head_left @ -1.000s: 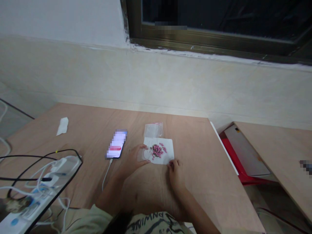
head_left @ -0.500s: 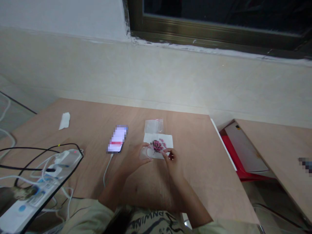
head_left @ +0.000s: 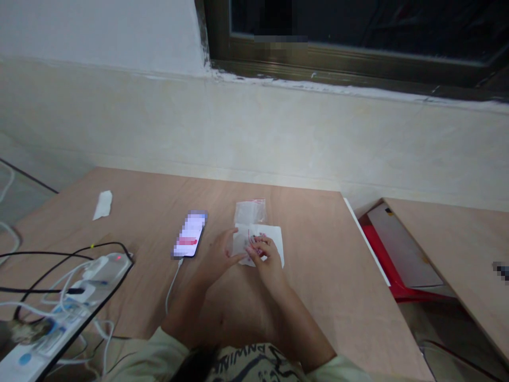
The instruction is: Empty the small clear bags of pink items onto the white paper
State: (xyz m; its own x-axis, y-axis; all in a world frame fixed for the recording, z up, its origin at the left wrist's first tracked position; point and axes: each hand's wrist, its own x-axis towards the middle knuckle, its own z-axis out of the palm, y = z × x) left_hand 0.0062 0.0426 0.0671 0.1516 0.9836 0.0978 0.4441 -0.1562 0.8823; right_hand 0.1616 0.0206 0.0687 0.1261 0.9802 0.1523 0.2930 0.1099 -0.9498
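A white paper sheet [head_left: 274, 239] lies on the wooden table [head_left: 318, 276] with a pile of small pink beads on it, now mostly hidden under my hands. My left hand [head_left: 218, 257] pinches a small clear plastic bag [head_left: 242, 245] at the sheet's left edge. My right hand [head_left: 267, 260] rests over the bead pile with its fingers curled down onto the beads and the bag's mouth. Another clear zip bag with a red strip [head_left: 249, 211] lies just beyond the sheet.
A phone [head_left: 190, 235] with a lit screen lies left of the sheet, on a white cable. A power strip [head_left: 93, 276] with tangled cables sits at the near left. A white scrap [head_left: 102, 205] lies far left. A red stool [head_left: 387, 265] stands right of the table.
My right hand moved from the sheet's near right corner up and left onto the bead pile, covering it. My left hand kept the small bag beside the pile.
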